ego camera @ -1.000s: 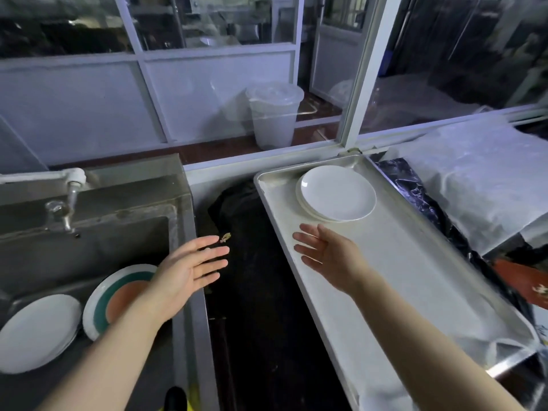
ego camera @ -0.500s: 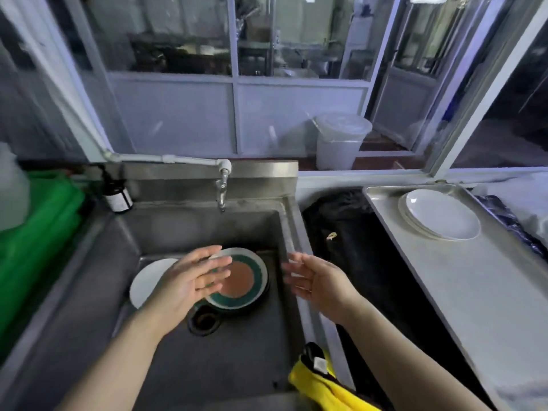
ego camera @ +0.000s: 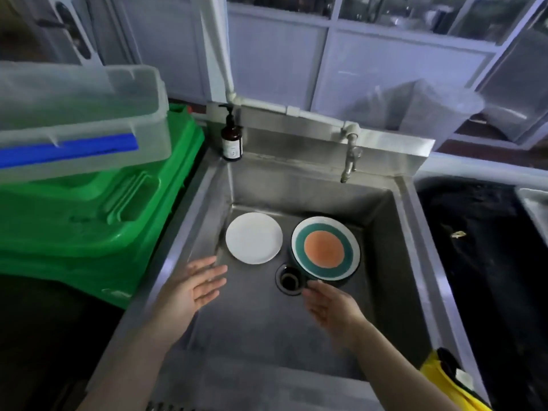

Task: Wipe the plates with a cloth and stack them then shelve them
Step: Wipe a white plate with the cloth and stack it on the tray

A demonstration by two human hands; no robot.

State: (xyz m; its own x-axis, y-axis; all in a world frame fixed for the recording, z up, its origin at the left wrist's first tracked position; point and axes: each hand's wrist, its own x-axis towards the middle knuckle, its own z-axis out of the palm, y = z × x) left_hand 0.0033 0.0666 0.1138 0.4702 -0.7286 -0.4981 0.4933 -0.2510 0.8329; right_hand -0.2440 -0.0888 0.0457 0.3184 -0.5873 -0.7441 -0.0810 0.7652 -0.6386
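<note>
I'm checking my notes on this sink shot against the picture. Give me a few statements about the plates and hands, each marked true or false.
1. Two plates lie in the sink. True.
2. The white plate is stacked on the green-and-orange plate. False: they lie side by side, apart.
3. The left hand holds a cloth. False: it is open and holds nothing.
4. The right hand is near the drain. True.
5. A brown pump bottle stands at the sink's back left corner. True.

In the one steel sink (ego camera: 394, 232) lie two plates: one white plate (ego camera: 253, 238) and one plate with orange centre and green ring (ego camera: 325, 248). There is one tap (ego camera: 350, 161), one brown pump bottle (ego camera: 231, 137), one clear plastic tub (ego camera: 80, 117), two hands
</note>
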